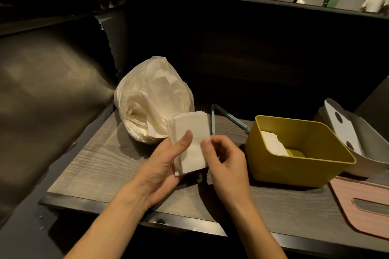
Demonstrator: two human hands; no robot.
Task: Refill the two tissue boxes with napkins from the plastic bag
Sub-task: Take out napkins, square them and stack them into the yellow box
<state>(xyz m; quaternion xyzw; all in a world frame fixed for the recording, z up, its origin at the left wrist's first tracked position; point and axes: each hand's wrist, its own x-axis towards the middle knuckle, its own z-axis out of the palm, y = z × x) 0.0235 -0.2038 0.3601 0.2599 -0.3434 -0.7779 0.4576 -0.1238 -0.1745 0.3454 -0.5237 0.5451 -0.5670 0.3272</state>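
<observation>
Fingers of two hands pinch one napkin stack

plastic bag left of tissue box on table

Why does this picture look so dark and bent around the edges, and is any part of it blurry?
Head view: dim warm light falls from above, so the napkins, plastic bag and yellow box glow while the bench behind sinks into black. The wide lens curves the table edge and stretches the forearms. Both hands, left and right, look sharp; the far people look soft.
</observation>
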